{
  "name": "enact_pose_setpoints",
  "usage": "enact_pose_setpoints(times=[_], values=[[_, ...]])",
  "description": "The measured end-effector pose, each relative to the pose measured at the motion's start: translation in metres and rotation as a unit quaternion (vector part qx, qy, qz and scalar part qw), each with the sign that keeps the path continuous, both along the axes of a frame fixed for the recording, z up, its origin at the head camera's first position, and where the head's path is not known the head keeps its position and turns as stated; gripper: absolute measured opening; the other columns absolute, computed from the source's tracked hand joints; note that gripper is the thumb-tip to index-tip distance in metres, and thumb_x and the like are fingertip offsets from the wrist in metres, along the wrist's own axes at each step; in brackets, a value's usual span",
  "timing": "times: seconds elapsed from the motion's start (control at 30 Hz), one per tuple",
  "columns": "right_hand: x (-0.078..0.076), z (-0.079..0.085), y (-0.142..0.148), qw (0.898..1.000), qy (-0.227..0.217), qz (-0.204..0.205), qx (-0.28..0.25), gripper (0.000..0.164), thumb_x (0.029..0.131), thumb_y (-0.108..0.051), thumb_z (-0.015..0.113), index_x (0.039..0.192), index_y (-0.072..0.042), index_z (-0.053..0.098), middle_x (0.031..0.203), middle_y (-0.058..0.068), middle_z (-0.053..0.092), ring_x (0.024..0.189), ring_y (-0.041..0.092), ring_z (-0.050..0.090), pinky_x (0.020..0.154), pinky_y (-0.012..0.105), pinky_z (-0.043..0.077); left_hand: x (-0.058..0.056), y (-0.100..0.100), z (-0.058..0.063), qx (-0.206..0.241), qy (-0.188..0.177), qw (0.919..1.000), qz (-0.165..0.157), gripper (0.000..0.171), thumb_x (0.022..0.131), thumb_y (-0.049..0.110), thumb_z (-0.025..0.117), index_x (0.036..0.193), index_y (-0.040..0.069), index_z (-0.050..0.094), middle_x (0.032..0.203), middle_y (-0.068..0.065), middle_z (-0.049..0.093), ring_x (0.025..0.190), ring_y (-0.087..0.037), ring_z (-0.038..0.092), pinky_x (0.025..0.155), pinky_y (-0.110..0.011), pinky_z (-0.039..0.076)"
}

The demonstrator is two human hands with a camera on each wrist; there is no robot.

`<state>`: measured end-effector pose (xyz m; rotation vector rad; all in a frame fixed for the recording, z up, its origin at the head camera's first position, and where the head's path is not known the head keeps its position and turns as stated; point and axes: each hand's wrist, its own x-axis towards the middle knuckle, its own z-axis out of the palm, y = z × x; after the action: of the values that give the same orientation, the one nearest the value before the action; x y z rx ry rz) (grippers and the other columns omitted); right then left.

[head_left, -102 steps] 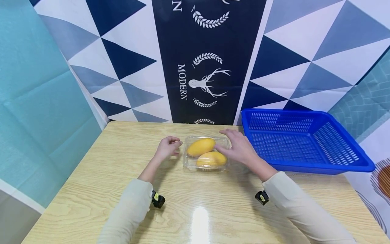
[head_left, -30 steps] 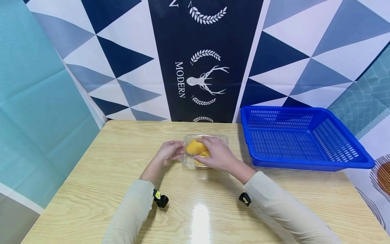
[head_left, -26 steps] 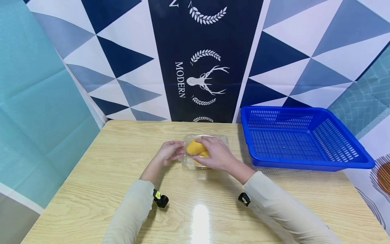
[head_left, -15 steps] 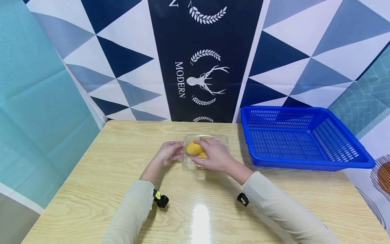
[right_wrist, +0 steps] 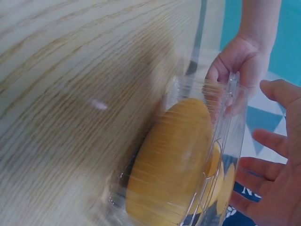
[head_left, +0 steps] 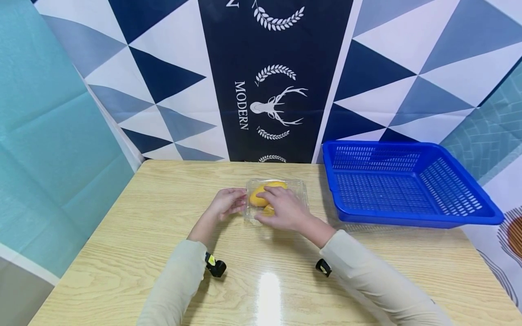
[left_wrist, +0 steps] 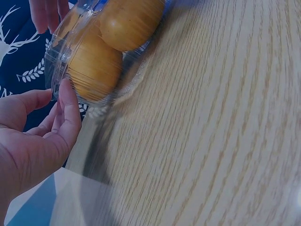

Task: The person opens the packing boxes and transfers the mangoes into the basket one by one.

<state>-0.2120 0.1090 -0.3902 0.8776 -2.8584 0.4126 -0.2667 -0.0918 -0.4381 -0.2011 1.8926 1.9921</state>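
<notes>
Two yellow mangoes (head_left: 258, 198) lie inside a clear plastic clamshell box (head_left: 302, 189) on the table. My left hand (head_left: 225, 203) is at the box's left end. In the left wrist view its thumb and forefinger pinch the box's edge (left_wrist: 55, 77). Over the lid, my right hand (head_left: 287, 210) is spread loosely and partly hides the nearer mango. The right wrist view shows its relaxed fingers (right_wrist: 261, 167) close against the top of the box, gripping nothing. A mango (right_wrist: 171, 160) shows through the side wall there.
To the right stands a blue perforated plastic basket (head_left: 397, 221), reaching the table's right side. The wooden table (head_left: 163, 199) meets a patterned cloth backdrop (head_left: 281, 68) behind the box. Black cameras (head_left: 216, 267) are strapped to both wrists.
My right hand came from the box's right side to over the lid, then shifted slightly toward me, showing more of the far mango. My left hand moved in to the box's left edge.
</notes>
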Motion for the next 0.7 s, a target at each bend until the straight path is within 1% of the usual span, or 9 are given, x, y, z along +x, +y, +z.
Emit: enact_pose_setpoints(times=[0.2,0.43,0.7], values=[[0.0005,-0.0015,-0.0001,1.000,-0.002,0.005,0.003,0.055,0.082,-0.051,0.062,0.125,-0.018,0.058,0.136,0.013,0.051,0.126,0.032,0.047,0.103,0.054,0.039,-0.0002,-0.0004,-0.0012,-0.003,0.003,1.0000,0.000,0.037,0.095,0.015,0.052,0.127,-0.004,0.052,0.090,-0.001,0.060,0.072,-0.008,0.059,0.072,-0.021,0.057],[0.0003,-0.0028,-0.0010,1.000,0.009,0.012,0.014,0.054,0.082,-0.051,0.062,0.124,-0.017,0.059,0.135,0.013,0.052,0.126,0.031,0.047,0.104,0.054,0.038,-0.0026,-0.0006,-0.0036,0.006,-0.005,0.9999,0.010,0.036,0.094,0.013,0.053,0.126,-0.003,0.053,0.090,0.000,0.061,0.070,-0.007,0.058,0.072,-0.020,0.057],[-0.0015,-0.0074,-0.0026,0.999,0.028,0.021,0.035,0.052,0.082,-0.048,0.064,0.123,-0.017,0.060,0.134,0.012,0.053,0.126,0.029,0.047,0.104,0.052,0.037,-0.0045,-0.0015,-0.0054,0.014,-0.007,0.9999,0.004,0.037,0.094,0.013,0.053,0.127,-0.002,0.052,0.090,0.001,0.060,0.069,-0.006,0.058,0.071,-0.020,0.057]])
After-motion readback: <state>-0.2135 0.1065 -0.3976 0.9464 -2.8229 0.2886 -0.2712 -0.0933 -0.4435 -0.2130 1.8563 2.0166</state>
